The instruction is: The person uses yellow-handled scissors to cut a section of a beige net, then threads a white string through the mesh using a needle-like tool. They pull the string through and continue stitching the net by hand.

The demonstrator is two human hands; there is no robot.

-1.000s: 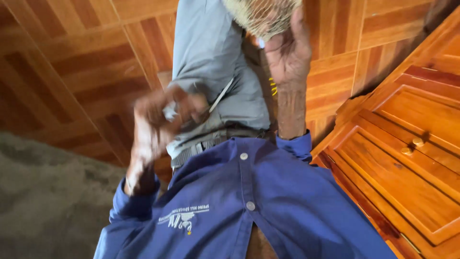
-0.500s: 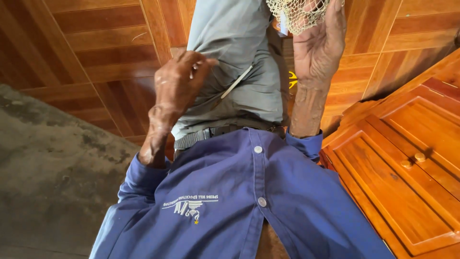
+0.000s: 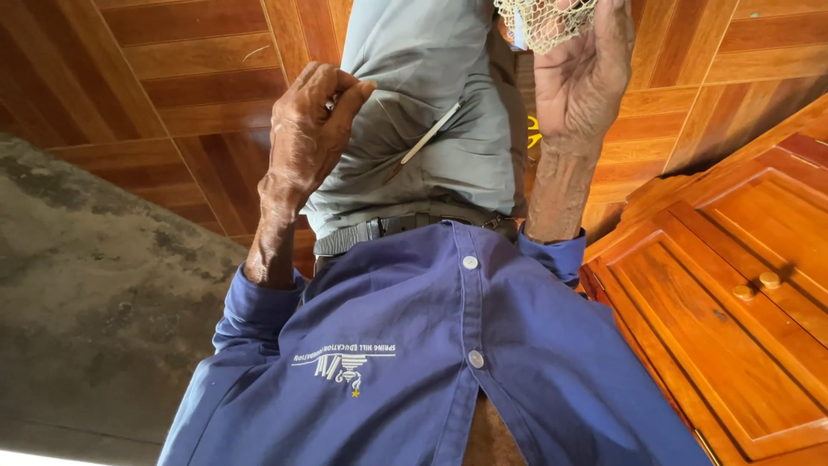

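I look down my own front: a blue buttoned shirt (image 3: pixel 414 362), a dark belt (image 3: pixel 405 226) and grey trousers (image 3: pixel 431 78). My left hand (image 3: pixel 310 129) is raised beside my left thigh, its fingers pinched together on a small shiny thing (image 3: pixel 330 104) too small to make out. At the top edge my right hand (image 3: pixel 586 78) grips a bunch of pale netting (image 3: pixel 548 19), most of it cut off by the frame. A thin white object (image 3: pixel 431 131) sticks out of the trouser pocket between the two hands.
Reddish wooden panelling (image 3: pixel 198 69) lies beneath and around my legs. A wooden cabinet with panelled doors and small round knobs (image 3: pixel 750 285) stands at the right. A rough grey concrete surface (image 3: pixel 95 285) fills the lower left.
My left hand has risen from near the belt up alongside the thigh and stopped blurring. My right hand keeps its grip on the netting, now higher in the frame.
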